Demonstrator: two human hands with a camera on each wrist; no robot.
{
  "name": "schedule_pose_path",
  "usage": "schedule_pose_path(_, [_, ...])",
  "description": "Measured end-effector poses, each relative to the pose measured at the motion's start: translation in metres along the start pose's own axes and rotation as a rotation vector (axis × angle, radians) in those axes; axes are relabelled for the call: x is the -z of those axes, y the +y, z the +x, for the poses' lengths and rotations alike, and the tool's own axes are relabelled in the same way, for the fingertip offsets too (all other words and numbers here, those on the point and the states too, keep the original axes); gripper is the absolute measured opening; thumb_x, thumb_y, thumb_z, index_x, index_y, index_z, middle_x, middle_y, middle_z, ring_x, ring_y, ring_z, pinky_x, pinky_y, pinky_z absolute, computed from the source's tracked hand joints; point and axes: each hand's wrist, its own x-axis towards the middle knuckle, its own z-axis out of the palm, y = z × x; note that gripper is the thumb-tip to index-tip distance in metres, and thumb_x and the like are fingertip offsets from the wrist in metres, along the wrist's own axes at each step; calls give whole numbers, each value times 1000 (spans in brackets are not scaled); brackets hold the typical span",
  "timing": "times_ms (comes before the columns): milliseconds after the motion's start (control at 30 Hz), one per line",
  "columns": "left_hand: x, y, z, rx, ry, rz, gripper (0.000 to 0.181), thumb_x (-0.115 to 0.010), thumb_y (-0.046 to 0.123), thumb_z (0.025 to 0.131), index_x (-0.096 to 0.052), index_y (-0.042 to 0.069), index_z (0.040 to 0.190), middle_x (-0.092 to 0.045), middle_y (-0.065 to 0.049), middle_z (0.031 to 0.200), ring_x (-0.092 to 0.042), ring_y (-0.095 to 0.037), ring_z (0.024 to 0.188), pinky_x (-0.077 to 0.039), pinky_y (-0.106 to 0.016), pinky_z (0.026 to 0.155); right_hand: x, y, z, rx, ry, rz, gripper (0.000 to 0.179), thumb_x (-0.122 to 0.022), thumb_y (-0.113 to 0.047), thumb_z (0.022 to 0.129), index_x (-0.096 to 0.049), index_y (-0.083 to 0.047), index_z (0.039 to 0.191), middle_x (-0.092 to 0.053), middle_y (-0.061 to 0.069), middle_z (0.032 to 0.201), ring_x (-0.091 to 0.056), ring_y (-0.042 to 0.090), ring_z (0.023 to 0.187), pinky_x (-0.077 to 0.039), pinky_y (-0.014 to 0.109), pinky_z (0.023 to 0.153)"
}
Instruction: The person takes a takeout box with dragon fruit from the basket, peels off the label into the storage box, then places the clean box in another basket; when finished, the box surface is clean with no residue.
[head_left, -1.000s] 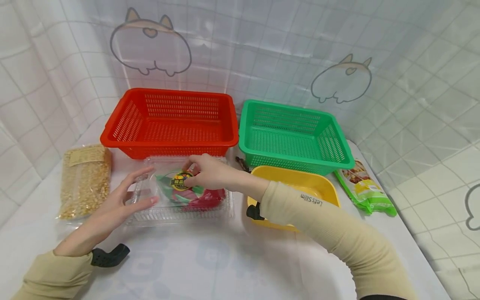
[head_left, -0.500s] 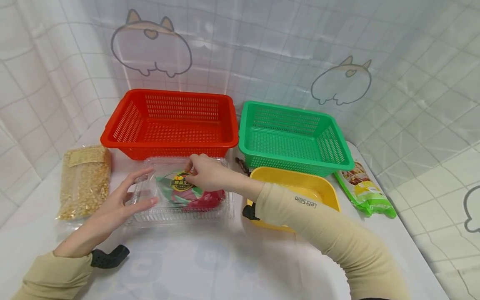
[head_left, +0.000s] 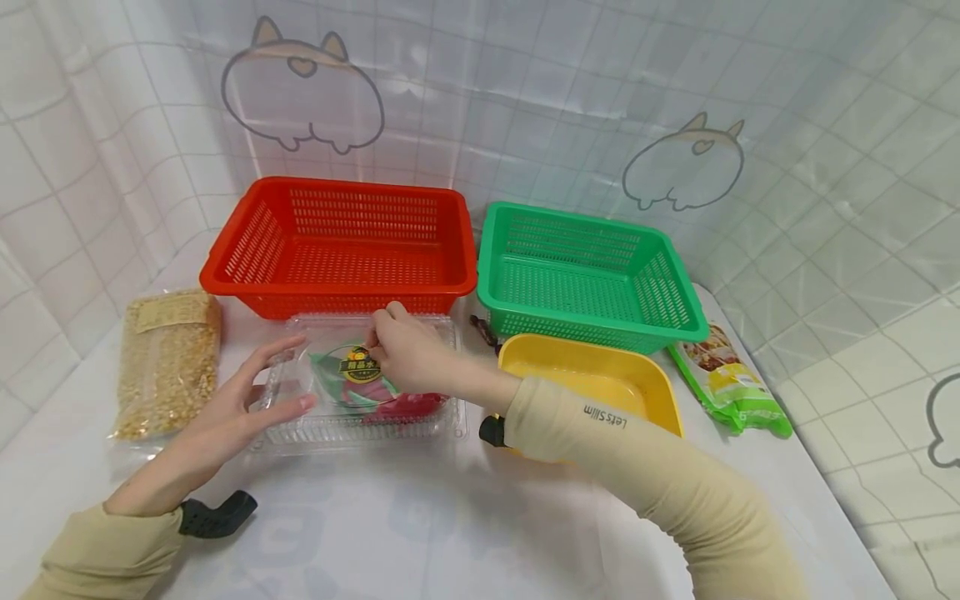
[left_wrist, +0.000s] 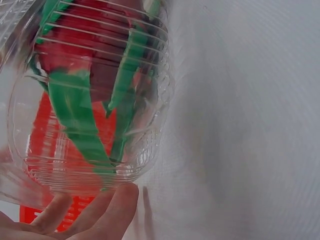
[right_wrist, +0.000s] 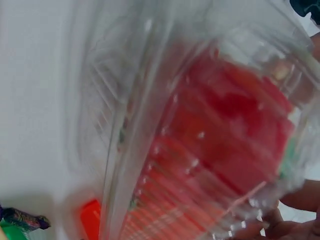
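A clear plastic clamshell box [head_left: 300, 433] lies in front of the red basket, lid down. Inside shows a deep pink thing [right_wrist: 235, 125] with green leaf-like strips [left_wrist: 75, 105], like a dragon fruit. A round black and yellow sticker [head_left: 358, 364] is on the lid. My right hand [head_left: 416, 354] reaches across the lid, fingers bent, thumb and fingertips pinching at the sticker's right edge. At the box's left end, my left hand [head_left: 225, 408] steadies it with thumb and fingers spread and fairly straight, fingertips against the plastic.
Behind stand the red basket [head_left: 337, 292] and a green basket [head_left: 592, 327]. A yellow bin [head_left: 652, 375] sits under the right forearm. A bag of yellow kernels [head_left: 168, 367] lies left, a green food packet [head_left: 731, 383] right. A small dark wrapped item [head_left: 482, 329] lies near the green basket.
My right hand has shifted slightly up and its fingers are drawn closer together at the sticker; the forearm has swung a little left. My left hand and the box stay put.
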Motion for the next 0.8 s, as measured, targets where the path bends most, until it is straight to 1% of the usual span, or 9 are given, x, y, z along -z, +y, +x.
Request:
schedule_pose_path(100, [0,0,0,-8,2,0,79,-67,29,96,-19,32,159,-18,-18,160,-17,-47,142,-20,-76,104,-1,1,1,9,33,22,9,-55,-16,103,-57,-10,110,-54,1,104,-52,12,90,-43,18,72])
schedule_pose_path(133, [0,0,0,-10,2,-1,79,-67,29,96,-19,31,159,-18,-18,160,-17,-47,142,-20,-76,104,-1,1,2,5,35,44,10,-55,-15,103,-57,-9,111,-56,1,103,-53,13,89,-43,18,71])
schedule_pose_path(233, [-1,0,0,-10,5,0,79,-67,29,96,-19,32,159,-18,-18,160,-16,-46,142,-20,-75,104,1,2,4,-8,33,104,13,-57,-13,102,-60,-7,113,-60,3,99,-54,13,84,-44,17,68])
schedule_pose_path(400, [-1,0,0,-3,7,3,79,-66,30,96,-19,34,159,-16,-18,161,-16,-46,142,-22,-74,103,1,3,6,-40,20,139,13,-57,-12,101,-64,-6,111,-65,2,97,-55,12,79,-44,16,63])
schedule_pose_path(533, [-1,0,0,-7,6,2,79,-66,29,96,-19,33,159,-17,-18,161,-16,-45,142,-22,-73,104,0,4,5,-64,30,167,15,-59,-14,101,-65,-6,111,-67,3,97,-56,12,78,-44,16,60])
schedule_pose_path(667, [-1,-1,-1,-19,4,-6,78,-66,28,97,-20,31,159,-19,-17,161,-17,-44,143,-21,-73,105,-1,5,3,-69,41,210,15,-59,-15,101,-66,-5,110,-68,3,96,-57,12,75,-44,17,56])
schedule_pose_path(800, [-1,-1,0,-15,1,-7,78,-66,28,97,-19,32,159,-18,-17,161,-17,-45,142,-20,-74,104,-2,6,2,-68,57,241,13,-59,-13,101,-67,-5,107,-66,1,94,-56,12,76,-44,16,58])
